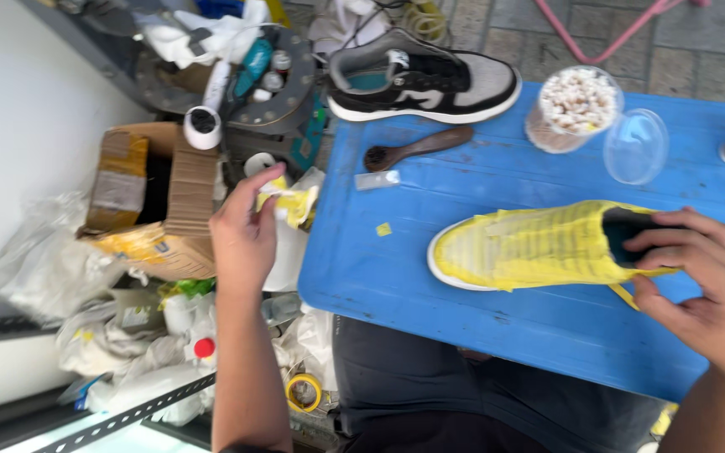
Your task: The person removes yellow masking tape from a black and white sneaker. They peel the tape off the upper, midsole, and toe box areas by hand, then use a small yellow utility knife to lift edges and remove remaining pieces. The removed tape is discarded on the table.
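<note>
Masking tape already covers the yellow-wrapped sneaker (539, 245) at right of the blue surface (396, 277), right hand (702, 289) gripping its collar, while left hand (245, 235) pinches crumpled tape scraps (291, 201) at centre-left.

Two shoes on the blue table (396, 277) — one wrapped in yellow tape (530, 246), one black-and-grey (425, 80) — plus one wooden brush (417, 148), one jar of white bits (575, 107), one clear lid (636, 146).
</note>
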